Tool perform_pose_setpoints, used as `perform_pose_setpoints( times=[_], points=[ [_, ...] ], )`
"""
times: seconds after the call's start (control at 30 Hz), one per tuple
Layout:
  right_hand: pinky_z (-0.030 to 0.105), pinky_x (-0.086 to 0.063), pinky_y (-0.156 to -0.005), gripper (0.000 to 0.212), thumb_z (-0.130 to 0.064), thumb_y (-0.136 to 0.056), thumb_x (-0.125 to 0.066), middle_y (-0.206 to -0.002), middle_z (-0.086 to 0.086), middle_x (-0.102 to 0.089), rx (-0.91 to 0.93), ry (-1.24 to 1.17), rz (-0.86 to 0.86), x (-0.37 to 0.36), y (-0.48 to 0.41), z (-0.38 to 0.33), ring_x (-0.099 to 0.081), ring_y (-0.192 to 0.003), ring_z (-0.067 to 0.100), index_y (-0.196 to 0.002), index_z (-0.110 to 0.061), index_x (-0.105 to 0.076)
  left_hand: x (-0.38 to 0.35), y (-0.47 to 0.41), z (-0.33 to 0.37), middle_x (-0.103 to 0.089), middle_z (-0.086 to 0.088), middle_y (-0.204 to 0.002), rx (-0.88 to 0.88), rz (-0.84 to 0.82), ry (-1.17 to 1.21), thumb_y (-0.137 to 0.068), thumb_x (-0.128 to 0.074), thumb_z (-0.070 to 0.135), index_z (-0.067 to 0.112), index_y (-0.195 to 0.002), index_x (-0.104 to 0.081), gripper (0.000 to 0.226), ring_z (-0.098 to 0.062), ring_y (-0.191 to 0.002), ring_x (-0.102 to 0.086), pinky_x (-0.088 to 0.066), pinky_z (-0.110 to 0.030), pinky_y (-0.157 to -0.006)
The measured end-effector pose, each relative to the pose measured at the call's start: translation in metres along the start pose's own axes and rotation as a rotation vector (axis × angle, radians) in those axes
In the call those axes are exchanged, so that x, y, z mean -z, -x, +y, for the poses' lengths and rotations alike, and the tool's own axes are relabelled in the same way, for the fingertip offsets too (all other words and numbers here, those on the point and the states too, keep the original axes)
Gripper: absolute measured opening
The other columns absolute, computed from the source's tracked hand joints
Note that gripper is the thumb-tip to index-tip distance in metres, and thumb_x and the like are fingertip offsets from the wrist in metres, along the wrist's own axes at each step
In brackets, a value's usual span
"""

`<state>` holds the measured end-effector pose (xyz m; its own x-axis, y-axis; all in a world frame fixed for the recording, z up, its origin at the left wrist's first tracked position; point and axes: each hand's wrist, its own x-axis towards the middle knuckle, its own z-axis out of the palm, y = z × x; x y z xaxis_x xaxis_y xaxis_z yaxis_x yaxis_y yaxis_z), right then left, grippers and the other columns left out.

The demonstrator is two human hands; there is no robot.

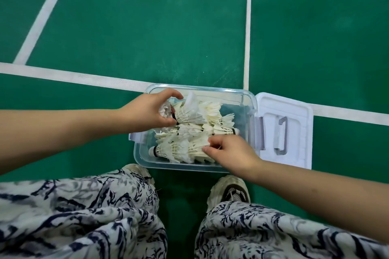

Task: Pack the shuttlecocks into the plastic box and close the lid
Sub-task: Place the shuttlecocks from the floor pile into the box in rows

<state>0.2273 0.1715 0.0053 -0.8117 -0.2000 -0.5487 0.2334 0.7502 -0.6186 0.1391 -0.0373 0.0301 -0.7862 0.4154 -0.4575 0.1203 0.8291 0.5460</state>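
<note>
Setting: green court floor crossed by white lines; clear rectangular plastic box set on it, just ahead of pale trainers and blue-and-white patterned trousers.
Task's thing: white feathered shuttlecocks, heaped inside the box from the far-left corner to the near edge; bare bottom showing toward the far-right corner.
Stage, as judged: packing under way, closing not yet begun.
Risk, left side: could crush or bend feather skirts if pressed down hard onto the heap at the far-left corner.
Risk, middle: piled high and crosswise, so may stand proud of the rim and stop the lid seating.
Risk, right side: could snag a feather between rim and lid, or tip the light box when swinging the lid over.
Left hand: over the far-left corner, fingers and thumb curled closely round the topmost shuttlecock near its black-banded cork end.
Right hand: at the near-right of the heap, fingertips drawn narrow, apparently pinching the feather edge of the near-row shuttlecock.
Lid: white plastic lid with a clear handle, lying open on the floor, touching the box's right edge.
</note>
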Motion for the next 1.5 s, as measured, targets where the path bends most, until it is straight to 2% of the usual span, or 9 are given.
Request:
perform_pose_setpoints(
  times=[0.33, 0.5, 0.63, 0.77, 0.87, 1.03, 1.13, 1.23, 1.5],
  points=[
    [0.005, -0.027, -0.059, 0.018, -0.027, -0.091, -0.058, -0.065, -0.023, -0.033, 0.010, 0.026, -0.248, -0.013, -0.017, 0.007, -0.039, -0.072, 0.004, -0.074, -0.024, -0.062, -0.003, -0.004, 0.003, -0.060, 0.009, -0.080, -0.011, -0.005, 0.010, -0.077, -0.071, 0.030, 0.036, -0.122, -0.043, 0.054, -0.003, -0.051, -0.045, -0.034, -0.014, -0.050],
    [0.019, -0.043, -0.088, 0.039, -0.037, -0.084, -0.065, -0.116, -0.003, -0.066, 0.004, 0.007, -0.274, 0.002, -0.016, 0.006, -0.059, -0.100, 0.010, -0.115, -0.014, -0.065, -0.005, -0.001, -0.004, -0.065, -0.012, -0.105, -0.019, -0.023, -0.014, -0.075, -0.071, 0.033, 0.036, -0.122, -0.042, 0.055, -0.031, -0.084, -0.060, -0.048, -0.038, -0.074],
    [0.026, -0.051, -0.078, 0.037, -0.044, -0.073, -0.072, -0.097, -0.010, -0.062, 0.057, -0.111, 0.054, 0.028, -0.014, -0.004, -0.059, -0.084, 0.009, -0.104, -0.027, -0.060, -0.007, 0.000, -0.004, -0.066, -0.012, -0.101, -0.034, -0.027, -0.049, -0.076, -0.071, 0.034, 0.037, -0.122, -0.042, 0.055, -0.030, -0.081, -0.060, -0.048, -0.040, -0.073],
    [0.008, -0.036, -0.068, 0.031, -0.042, -0.074, -0.071, -0.090, -0.022, -0.046, 0.211, -0.116, 0.235, 0.034, -0.009, -0.020, -0.046, -0.081, -0.007, -0.096, -0.036, -0.050, -0.009, -0.004, 0.005, -0.069, -0.008, -0.091, -0.056, -0.041, -0.065, -0.075, -0.070, 0.035, 0.038, -0.122, -0.041, 0.055, -0.026, -0.075, -0.062, -0.050, -0.040, -0.071],
    [0.016, -0.035, -0.061, 0.010, -0.033, -0.085, -0.064, -0.074, -0.017, -0.048, 0.282, -0.074, 0.269, 0.030, -0.005, -0.023, -0.046, -0.069, -0.001, -0.082, -0.028, -0.055, -0.011, -0.004, 0.013, -0.068, -0.001, -0.096, -0.093, -0.036, -0.063, -0.075, -0.070, 0.039, 0.037, -0.125, -0.040, 0.058, -0.020, -0.071, -0.061, -0.050, -0.033, -0.070],
    [0.028, -0.032, -0.054, 0.020, -0.015, -0.083, -0.059, -0.055, -0.005, -0.043, 0.190, -0.168, 0.414, 0.038, 0.005, -0.009, -0.037, -0.054, 0.011, -0.065, -0.013, -0.050, -0.010, 0.002, 0.011, -0.068, 0.000, -0.110, -0.120, -0.030, -0.002, -0.053, -0.055, 0.069, 0.039, -0.135, -0.028, 0.091, -0.023, -0.081, -0.065, -0.051, -0.035, -0.081],
    [0.030, -0.031, -0.056, 0.022, -0.015, -0.081, -0.056, -0.054, -0.004, -0.041, 0.116, -0.079, 0.372, 0.036, 0.007, 0.002, -0.036, -0.055, 0.013, -0.061, -0.015, -0.046, -0.008, 0.003, 0.012, -0.068, 0.001, -0.104, -0.077, -0.011, 0.040, -0.055, -0.057, 0.065, 0.035, -0.134, -0.031, 0.088, -0.018, -0.071, -0.063, -0.049, -0.029, -0.074],
    [0.032, -0.036, -0.058, 0.021, -0.017, -0.083, -0.056, -0.056, -0.002, -0.044, 0.092, -0.041, 0.258, 0.028, 0.006, 0.009, -0.040, -0.057, 0.015, -0.064, -0.012, -0.048, -0.008, 0.004, 0.018, -0.054, 0.007, -0.064, -0.047, 0.013, 0.031, -0.065, -0.060, 0.058, 0.032, -0.132, -0.035, 0.076, -0.007, -0.054, -0.049, -0.037, -0.020, -0.054],
    [0.027, -0.043, -0.064, 0.015, -0.024, -0.088, -0.061, -0.066, -0.003, -0.059, 0.031, -0.105, 0.079, 0.004, -0.002, 0.016, -0.054, -0.065, 0.014, -0.077, -0.013, -0.061, -0.010, 0.003, 0.022, -0.062, -0.006, -0.076, -0.042, -0.011, 0.037, -0.056, -0.051, 0.068, 0.032, -0.130, -0.036, 0.084, -0.007, -0.058, -0.048, -0.038, -0.027, -0.058]
  ],
)
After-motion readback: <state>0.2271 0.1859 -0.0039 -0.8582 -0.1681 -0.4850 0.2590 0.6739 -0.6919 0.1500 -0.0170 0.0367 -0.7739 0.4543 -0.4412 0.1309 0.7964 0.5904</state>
